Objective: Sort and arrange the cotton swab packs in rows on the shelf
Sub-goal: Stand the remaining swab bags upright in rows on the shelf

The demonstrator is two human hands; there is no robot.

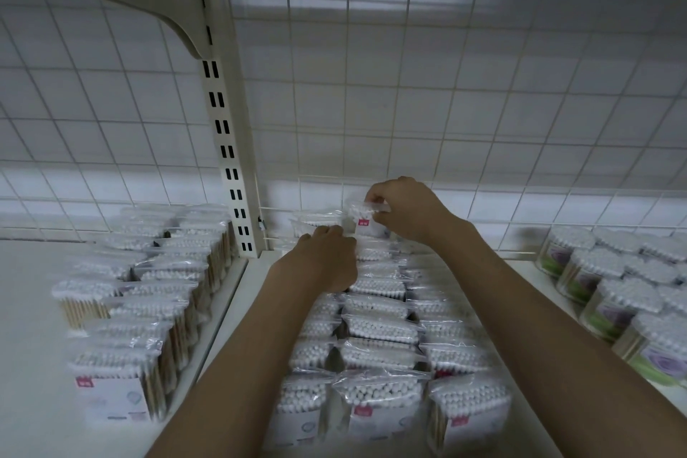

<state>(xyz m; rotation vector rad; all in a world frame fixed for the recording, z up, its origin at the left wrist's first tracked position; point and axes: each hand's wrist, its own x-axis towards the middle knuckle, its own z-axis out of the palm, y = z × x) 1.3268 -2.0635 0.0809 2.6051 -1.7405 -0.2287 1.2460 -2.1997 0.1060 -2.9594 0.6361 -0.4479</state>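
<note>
Clear bags of white-tipped cotton swabs stand in three rows (379, 327) on the white shelf (520, 420), running from the front edge to the wire back. My right hand (403, 208) pinches the top of one swab pack (366, 221) with a pink label, held upright above the far end of the middle row. My left hand (329, 253) reaches into the far end of the left row, its fingers curled among the packs (316, 219) there; its fingertips are hidden, so the grip is unclear.
More bagged swab packs (148, 290) fill the neighbouring shelf on the left, beyond a slotted upright post (226, 145). Round tubs of swabs (624, 290) with purple and green labels stand at the right. A wire grid back panel (446, 104) closes the rear, with a shelf overhead.
</note>
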